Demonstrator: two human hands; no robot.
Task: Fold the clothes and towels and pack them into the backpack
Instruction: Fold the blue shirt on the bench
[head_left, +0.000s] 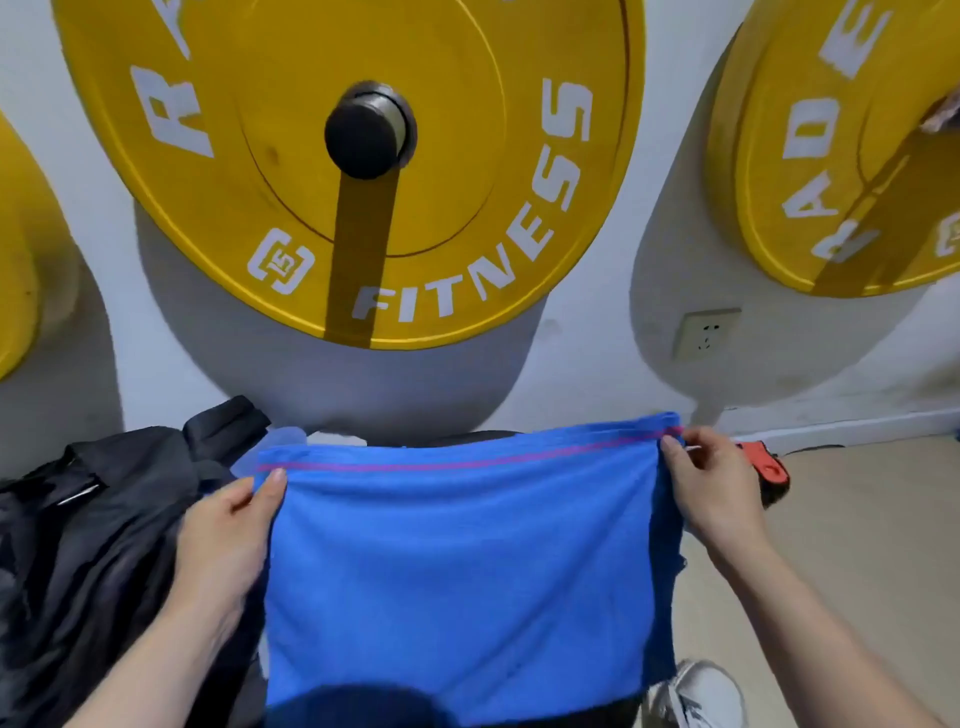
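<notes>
A blue towel (462, 566) with a thin pink stripe near its top edge hangs spread out in front of me. My left hand (228, 535) pinches its upper left corner, thumb on the front. My right hand (711, 488) pinches the upper right corner. The towel looks doubled over, with a second layer showing along its right side. A black backpack (93, 525) lies to the left, partly behind my left arm. A pale blue cloth (283, 439) peeks out behind the towel's top left.
Large yellow weight plates (363, 171) hang on pegs on the white wall ahead, with another plate (841, 156) at right. A wall socket (706, 332) sits low on the wall. A red and black object (769, 470) lies on the beige floor at right. A white shoe (696, 693) shows at bottom right.
</notes>
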